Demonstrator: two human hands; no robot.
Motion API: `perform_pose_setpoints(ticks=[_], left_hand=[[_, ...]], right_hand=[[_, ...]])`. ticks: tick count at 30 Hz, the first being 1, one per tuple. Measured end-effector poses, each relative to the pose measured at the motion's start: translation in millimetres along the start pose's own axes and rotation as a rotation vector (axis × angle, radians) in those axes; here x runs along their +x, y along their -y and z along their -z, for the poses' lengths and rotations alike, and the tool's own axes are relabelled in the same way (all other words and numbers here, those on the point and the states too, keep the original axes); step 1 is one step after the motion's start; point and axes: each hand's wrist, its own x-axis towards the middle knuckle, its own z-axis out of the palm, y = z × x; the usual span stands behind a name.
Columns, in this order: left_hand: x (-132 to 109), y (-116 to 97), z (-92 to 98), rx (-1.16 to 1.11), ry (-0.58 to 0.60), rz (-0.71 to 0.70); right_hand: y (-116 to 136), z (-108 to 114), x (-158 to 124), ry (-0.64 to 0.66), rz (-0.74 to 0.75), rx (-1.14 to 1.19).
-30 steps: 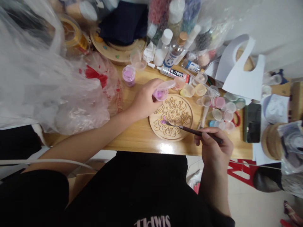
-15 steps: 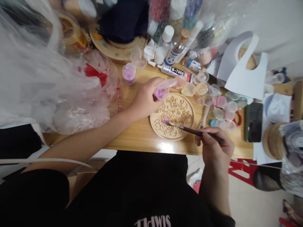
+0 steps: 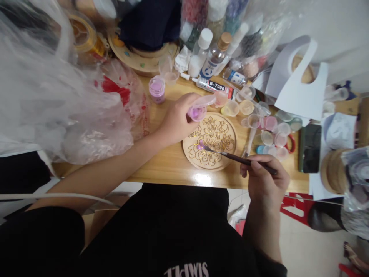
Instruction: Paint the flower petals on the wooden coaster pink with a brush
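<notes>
My left hand [image 3: 180, 119] is closed around a small clear cup [image 3: 198, 113] with purple stuff inside and its lid flipped up. The cup is above the upper left rim of a round wooden plaque [image 3: 191, 159] with a gold-outlined flower pattern. Between the fingers of my right hand [image 3: 263, 173] is the dark handle of a palette knife [image 3: 239, 158]. Its thin metal blade points left, over a purple patch [image 3: 201, 145] on one petal. Whether the tip touches the plaque I cannot tell.
Beyond the plaque lie a B-7000 glue tube [image 3: 215, 85] and an open purple jar [image 3: 157, 90]. Several small lidded cups [image 3: 271, 123] cluster on the right, beside a phone [image 3: 309, 148]. Plastic bags [image 3: 95, 100] crowd the left; bottles [image 3: 211, 57] stand behind.
My right hand and the palette knife have shifted slightly to the right. The purple patch on the petal shows more clearly. My left hand holds the cup in nearly the same place.
</notes>
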Motion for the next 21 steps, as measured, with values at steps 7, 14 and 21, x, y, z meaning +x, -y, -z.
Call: perform_pose_setpoints(ticks=[7,14,21], left_hand=[[0.2,-0.4,0.5,0.022,0.004,-0.011],[-0.6,2.3,-0.1,0.004,-0.013,-0.073],[1.0,-1.6,0.6,0.019,0.009,-0.004]], right_hand=[[0.0,0.2,-0.1,0.003,-0.023,-0.012],[-1.6,-0.5,-0.5,0.023,-0.054,-0.021],[-0.9,-1.0,0.5,0.032,-0.03,-0.021]])
